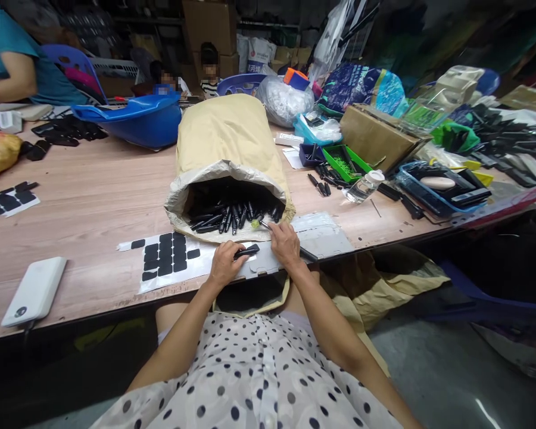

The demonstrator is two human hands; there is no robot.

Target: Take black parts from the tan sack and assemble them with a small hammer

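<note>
My left hand (224, 262) is closed around a small black plastic piece (249, 251), held low over the front edge of the table. In my right hand (286, 242) is a slim tool with a yellow-green end (255, 224); a dark handle-like part (308, 254) sticks out behind that hand. Just beyond both hands lies a tan sack (227, 128) with its mouth facing me. Many black plastic pieces (234, 217) fill the opening. Left of my left hand, a white sheet carries rows of black stick-on pads (165, 253). Grey cardboard (324, 233) lies under my right hand.
A white power bank (34, 292) lies at the left. Behind stand a blue basin (134, 122), a green tray (343, 164) and a cardboard box (377, 137). A clear bottle (364, 186) and a blue-rimmed tray (442, 189) are at the right. Another person (24, 65) sits at back left.
</note>
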